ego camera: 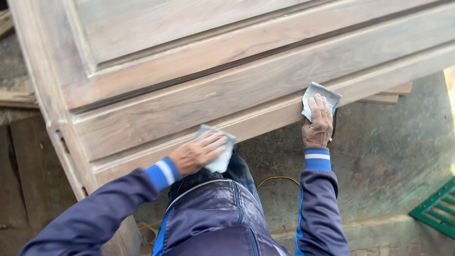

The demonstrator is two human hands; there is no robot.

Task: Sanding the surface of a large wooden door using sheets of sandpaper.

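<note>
While both hands press flat, left hand and right hand each pinning soft, limp sandpaper on the stiff, heavy door edge, fingertip pressure seems best.

Dark navy jacket, bright blue white-striped cuffs, glossy quilted vest.

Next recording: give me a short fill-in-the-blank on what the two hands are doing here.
1. Each hand presses a folded sheet of ____ against the wooden panel.
2. The left hand and right hand both work along the panel's ____ edge.
3. A ____ grate lies on the floor at right.

Missing words: sandpaper; lower; green
</note>
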